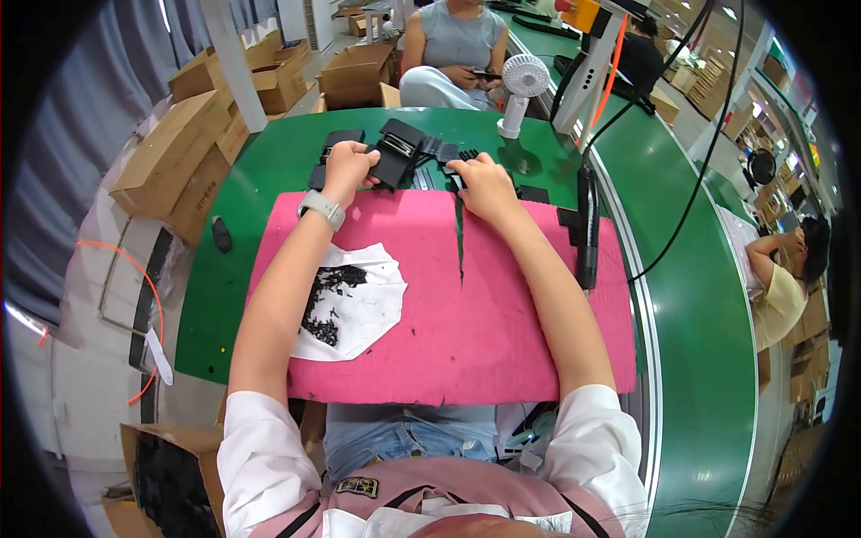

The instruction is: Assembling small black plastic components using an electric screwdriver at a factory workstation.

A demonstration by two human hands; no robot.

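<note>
Clock centred on the pink mat, twelve pointing away from the person.

Green desk biggest, running under everything. Pink mat on it, near edge by the person's lap. White sheet lies on the mat at nine, rumpled, partly under the left forearm. Black stick-shaped tool near two, cable attached, lower end over the mat. Small white fan stands beyond the mat at about one. Black case, the piece in hand, at eleven, by the mat's far edge; more dark parts sit just to its right. Narrow dark slit in the mat toward twelve. Smallest: loose black bits, heaped and scattered on the sheet.

Risks, my judgement: a forearm or sleeve dragging the sheet could spill the bits; a corner-only grip could let the case twist or slip; the slit could swallow a stray bit.

Pose: both arms reach forward, elbows wide. Left hand at eleven, back upward, fingers clamped on the case's left side. Right hand at twelve, palm down, fingers curled at the dark parts; cannot tell whether they grip.
</note>
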